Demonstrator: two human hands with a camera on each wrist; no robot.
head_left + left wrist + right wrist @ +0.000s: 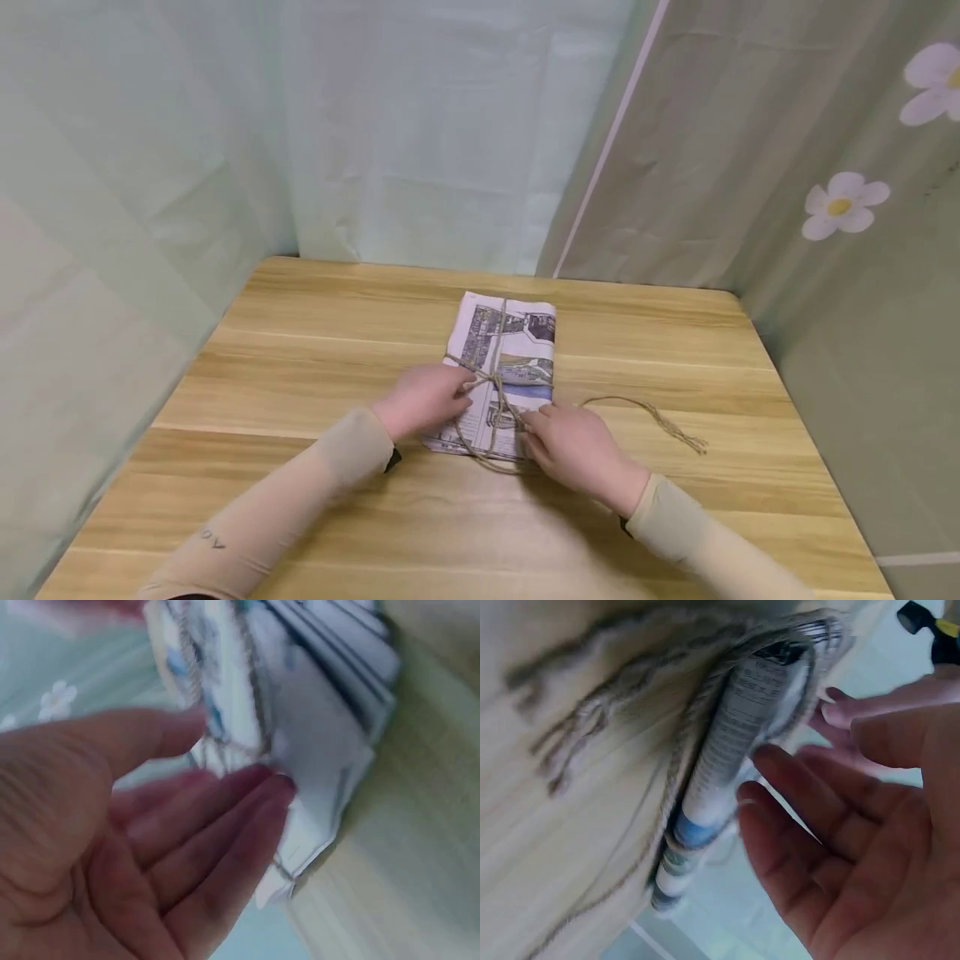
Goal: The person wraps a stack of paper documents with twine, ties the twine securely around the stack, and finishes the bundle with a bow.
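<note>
A folded newspaper bundle (510, 350) lies on the wooden table (315, 333), tied crosswise with brown twine (491, 381). My left hand (465, 387) rests on the bundle's left side at the twine crossing. In the left wrist view its fingers (255, 802) lie relaxed against the paper (315, 712), the thumb apart from them, with twine (259, 712) running close by. My right hand (536, 425) sits at the bundle's near right corner. In the right wrist view its fingers (780, 787) are spread and nearly straight beside the paper's edge (735, 735).
A frayed loose end of twine (663, 418) trails over the table to the right of the bundle. Pale green cloth walls close in on the left, back and right. The table edge runs close to the right wall.
</note>
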